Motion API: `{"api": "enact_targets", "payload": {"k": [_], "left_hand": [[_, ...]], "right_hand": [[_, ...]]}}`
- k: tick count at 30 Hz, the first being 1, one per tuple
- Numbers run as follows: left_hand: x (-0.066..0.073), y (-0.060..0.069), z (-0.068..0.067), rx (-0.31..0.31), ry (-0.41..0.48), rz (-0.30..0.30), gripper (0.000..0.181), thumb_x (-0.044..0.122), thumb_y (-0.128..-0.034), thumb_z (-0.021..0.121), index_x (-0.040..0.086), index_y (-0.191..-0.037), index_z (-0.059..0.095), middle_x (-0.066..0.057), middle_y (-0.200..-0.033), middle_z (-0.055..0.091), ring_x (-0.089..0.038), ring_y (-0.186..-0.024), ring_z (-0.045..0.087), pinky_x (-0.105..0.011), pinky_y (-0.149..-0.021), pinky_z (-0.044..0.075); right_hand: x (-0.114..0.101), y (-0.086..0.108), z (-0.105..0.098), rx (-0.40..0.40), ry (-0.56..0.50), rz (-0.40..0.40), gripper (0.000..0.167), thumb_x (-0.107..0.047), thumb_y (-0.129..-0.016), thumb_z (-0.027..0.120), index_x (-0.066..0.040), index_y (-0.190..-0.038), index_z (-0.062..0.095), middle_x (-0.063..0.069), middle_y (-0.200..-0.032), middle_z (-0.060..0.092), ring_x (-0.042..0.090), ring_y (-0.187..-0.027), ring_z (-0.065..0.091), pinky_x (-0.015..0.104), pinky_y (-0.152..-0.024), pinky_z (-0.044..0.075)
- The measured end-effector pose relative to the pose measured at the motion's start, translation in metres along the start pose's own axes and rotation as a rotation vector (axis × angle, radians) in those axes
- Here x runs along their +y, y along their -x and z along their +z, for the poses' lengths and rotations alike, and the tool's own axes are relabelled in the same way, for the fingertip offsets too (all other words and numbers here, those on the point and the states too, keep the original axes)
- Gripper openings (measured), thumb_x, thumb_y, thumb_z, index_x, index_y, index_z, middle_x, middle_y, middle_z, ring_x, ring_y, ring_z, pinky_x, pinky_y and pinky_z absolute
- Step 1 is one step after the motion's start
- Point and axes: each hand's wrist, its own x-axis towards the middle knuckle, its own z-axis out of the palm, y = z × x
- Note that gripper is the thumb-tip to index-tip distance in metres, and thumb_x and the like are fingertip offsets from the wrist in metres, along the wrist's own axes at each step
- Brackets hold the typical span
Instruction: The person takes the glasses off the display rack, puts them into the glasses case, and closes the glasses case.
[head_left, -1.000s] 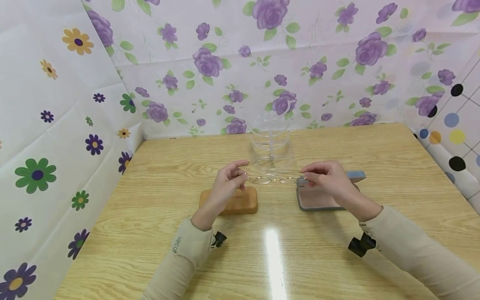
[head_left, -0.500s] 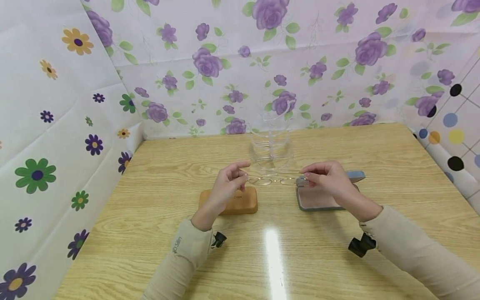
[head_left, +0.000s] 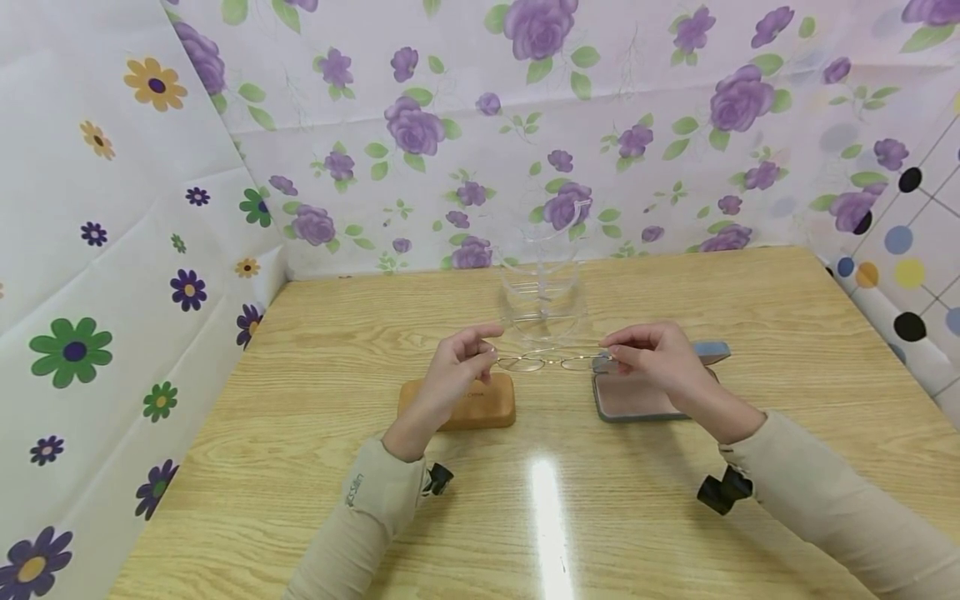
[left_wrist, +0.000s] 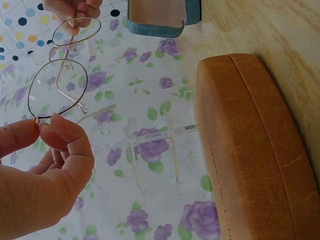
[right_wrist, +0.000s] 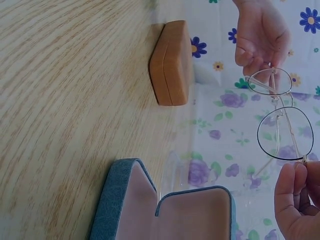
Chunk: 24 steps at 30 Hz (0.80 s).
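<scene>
A pair of thin metal-rimmed eyeglasses (head_left: 522, 364) is held level above the table, lenses side by side. My left hand (head_left: 453, 367) pinches one outer end of the frame between thumb and finger; in the left wrist view the left hand's fingertips (left_wrist: 55, 132) meet at the rim's corner. The other end is pinched by my right hand (head_left: 660, 367), and in the right wrist view the right thumb and finger (right_wrist: 292, 182) close on the hinge area. The temples are unfolded and point away from me. Both lenses show fully in the wrist views.
Beneath my left hand lies a closed tan glasses case (head_left: 480, 408). A blue case (head_left: 637, 398) with pink lining lies open under my right hand. Behind the eyeglasses stands a clear tiered display rack (head_left: 542, 292), close to the flowered backdrop (head_left: 420, 192).
</scene>
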Motion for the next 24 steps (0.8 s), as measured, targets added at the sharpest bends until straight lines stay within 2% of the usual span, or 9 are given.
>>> {"api": "enact_targets", "payload": {"k": [6,14,24], "left_hand": [[0.0006,0.0005,0.0004,-0.005,-0.006,0.008,0.029,-0.006,-0.0883,0.049,-0.006,-0.116,0.054,-0.002,-0.077,0.052,-0.013,-0.061,0.047,-0.023,-0.057,0.044],[0.0009,0.0011,0.0004,-0.011,-0.018,0.001,0.028,-0.005,-0.0883,0.049,-0.006,-0.116,0.056,-0.003,-0.078,0.051,-0.014,-0.063,0.047,-0.023,-0.057,0.044],[0.0002,0.0006,0.0,-0.043,-0.022,0.023,0.028,-0.005,-0.0886,0.048,-0.01,-0.116,0.054,-0.01,-0.08,0.053,-0.013,-0.062,0.047,-0.021,-0.057,0.044]], "right_hand": [[-0.0006,0.0004,-0.0002,-0.008,-0.004,-0.016,0.026,-0.002,-0.09,0.054,0.013,-0.111,0.058,0.003,-0.089,0.063,0.012,-0.068,0.059,0.029,-0.066,0.052],[0.0006,0.0003,-0.0003,-0.008,-0.006,-0.026,0.026,-0.002,-0.09,0.054,0.013,-0.111,0.058,0.003,-0.089,0.063,0.012,-0.068,0.06,0.03,-0.067,0.052],[0.0008,0.0008,-0.0001,0.0,0.001,-0.018,0.027,-0.003,-0.09,0.055,0.013,-0.111,0.058,0.002,-0.087,0.063,0.013,-0.068,0.06,0.031,-0.067,0.052]]}}
